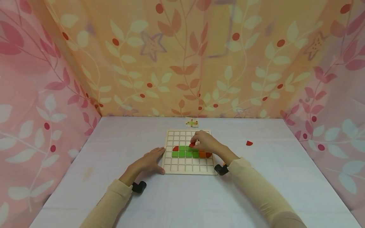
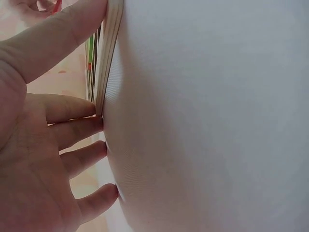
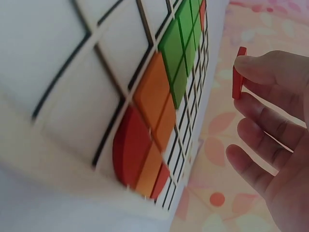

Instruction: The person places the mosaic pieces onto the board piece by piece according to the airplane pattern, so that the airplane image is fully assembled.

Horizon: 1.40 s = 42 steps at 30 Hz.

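Observation:
A pale wooden grid board [image 1: 189, 172] lies on the white table. Green square tiles [image 1: 182, 154] fill cells across its middle, with orange tiles [image 1: 202, 154] to their right. Red rounded-corner pieces sit at the row ends, one red piece [image 1: 175, 148] at the left. My right hand [image 1: 207, 142] pinches another red piece [image 3: 238, 79] between thumb and fingers, held above the board and apart from it in the right wrist view. My left hand [image 1: 149, 160] rests at the board's left edge, fingers extended against the side and thumb near the front corner.
A small pattern card [image 1: 191, 122] lies behind the board. One loose red piece [image 1: 249, 143] is on the table at the right. Something orange [image 1: 224, 163] shows partly beside the right wrist. Patterned curtains [image 1: 185, 63] enclose the back and sides.

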Available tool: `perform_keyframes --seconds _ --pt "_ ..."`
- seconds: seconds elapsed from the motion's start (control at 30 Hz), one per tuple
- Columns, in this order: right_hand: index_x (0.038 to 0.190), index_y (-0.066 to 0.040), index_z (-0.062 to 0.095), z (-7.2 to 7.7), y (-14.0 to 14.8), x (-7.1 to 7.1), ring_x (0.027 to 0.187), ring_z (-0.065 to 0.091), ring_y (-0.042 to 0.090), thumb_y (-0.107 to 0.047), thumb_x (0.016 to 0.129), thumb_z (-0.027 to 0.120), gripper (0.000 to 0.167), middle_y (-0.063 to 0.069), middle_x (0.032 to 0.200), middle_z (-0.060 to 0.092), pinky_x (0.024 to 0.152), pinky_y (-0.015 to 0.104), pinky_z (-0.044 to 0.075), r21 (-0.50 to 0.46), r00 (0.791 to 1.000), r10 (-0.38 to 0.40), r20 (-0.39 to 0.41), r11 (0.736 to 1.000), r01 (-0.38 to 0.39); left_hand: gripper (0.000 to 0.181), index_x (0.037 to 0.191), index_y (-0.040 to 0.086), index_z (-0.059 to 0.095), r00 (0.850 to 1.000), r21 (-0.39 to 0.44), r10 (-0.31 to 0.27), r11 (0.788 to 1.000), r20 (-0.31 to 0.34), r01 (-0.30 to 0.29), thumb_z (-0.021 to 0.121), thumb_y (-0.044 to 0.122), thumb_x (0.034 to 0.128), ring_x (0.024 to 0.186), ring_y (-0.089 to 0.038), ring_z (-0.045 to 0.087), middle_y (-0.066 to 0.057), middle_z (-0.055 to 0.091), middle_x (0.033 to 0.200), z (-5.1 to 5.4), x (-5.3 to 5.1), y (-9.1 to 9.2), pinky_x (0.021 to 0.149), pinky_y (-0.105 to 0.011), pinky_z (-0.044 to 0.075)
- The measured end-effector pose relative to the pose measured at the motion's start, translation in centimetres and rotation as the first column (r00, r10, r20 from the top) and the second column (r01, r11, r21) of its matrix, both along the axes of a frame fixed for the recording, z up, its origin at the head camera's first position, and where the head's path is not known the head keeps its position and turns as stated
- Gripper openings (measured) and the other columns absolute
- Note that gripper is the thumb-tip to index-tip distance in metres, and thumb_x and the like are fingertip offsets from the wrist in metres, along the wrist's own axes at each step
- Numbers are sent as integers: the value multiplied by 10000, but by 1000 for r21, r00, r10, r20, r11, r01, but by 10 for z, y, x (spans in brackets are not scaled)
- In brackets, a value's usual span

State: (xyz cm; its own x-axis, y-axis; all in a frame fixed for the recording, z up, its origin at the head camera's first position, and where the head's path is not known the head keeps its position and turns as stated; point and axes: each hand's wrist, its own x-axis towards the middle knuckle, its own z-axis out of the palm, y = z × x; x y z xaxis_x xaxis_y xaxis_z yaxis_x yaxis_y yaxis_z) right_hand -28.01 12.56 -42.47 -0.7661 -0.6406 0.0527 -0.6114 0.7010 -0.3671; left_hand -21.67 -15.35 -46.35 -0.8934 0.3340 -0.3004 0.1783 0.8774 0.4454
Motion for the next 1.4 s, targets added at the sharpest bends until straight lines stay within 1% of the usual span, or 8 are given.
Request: perform_keyframes --seconds 0.13,0.33,0.43,0.57,0.63,0.9,1.17,1.4 --pt "982 -88 766 -4 -13 -1 917 573 185 -146 838 735 159 30 935 673 860 338 504 -8 1000 20 14 1000 -20 1039 1534 74 291 1000 2 1 1000 0 -1 866 317 704 1509 -342 179 -121 267 1611 0 1 0 1191 -589 191" --pt "973 -81 764 -5 -32 0 912 592 194 -145 841 734 150 33 931 681 848 333 505 2 997 80 -20 997 -80 1040 1532 64 289 1000 12 0 1000 -3 0 867 314 705 1508 -345 180 -126 267 1610 0 1 0 1189 -594 191" --pt "1001 -87 764 -5 -40 0 927 589 187 -156 845 726 175 28 952 687 856 330 505 9 996 84 -9 996 -84 1040 1535 71 285 1000 12 3 1000 2 -3 864 320 708 1509 -342 178 -123 265 1612 1 1 0 1190 -594 188" --pt "1032 -94 761 -7 -51 0 961 578 177 -167 855 716 196 20 981 689 900 337 500 11 997 61 39 998 -62 1038 1534 69 286 1000 9 1 1000 7 -1 861 330 711 1506 -348 182 -127 269 1610 2 0 0 1185 -602 192" --pt "1025 -88 761 -8 -55 0 965 587 180 -158 854 717 190 24 984 692 906 341 504 6 997 61 49 998 -61 1035 1534 71 289 1000 11 3 1000 10 -3 860 332 711 1506 -346 183 -128 271 1609 3 1 0 1184 -604 192" --pt "964 -90 768 -10 -70 1 867 597 155 -178 842 747 152 22 915 693 813 308 507 0 993 120 -6 993 -120 1022 1531 69 297 1000 19 -3 1000 8 3 856 332 717 1506 -342 187 -122 274 1608 6 3 0 1179 -607 202" --pt "974 -86 772 -17 -82 2 827 562 127 -189 830 761 177 14 894 688 765 251 477 0 991 137 -4 991 -137 1019 1523 54 308 1000 33 -11 999 -6 11 861 320 709 1500 -357 196 -134 287 1601 7 3 -1 1170 -622 201" --pt "990 -75 765 -19 -91 4 832 573 141 -215 833 767 210 37 906 684 755 252 485 25 988 155 -14 988 -154 1030 1520 33 302 1000 44 -20 999 -11 20 865 312 705 1497 -366 199 -151 286 1598 8 3 -2 1169 -622 203"
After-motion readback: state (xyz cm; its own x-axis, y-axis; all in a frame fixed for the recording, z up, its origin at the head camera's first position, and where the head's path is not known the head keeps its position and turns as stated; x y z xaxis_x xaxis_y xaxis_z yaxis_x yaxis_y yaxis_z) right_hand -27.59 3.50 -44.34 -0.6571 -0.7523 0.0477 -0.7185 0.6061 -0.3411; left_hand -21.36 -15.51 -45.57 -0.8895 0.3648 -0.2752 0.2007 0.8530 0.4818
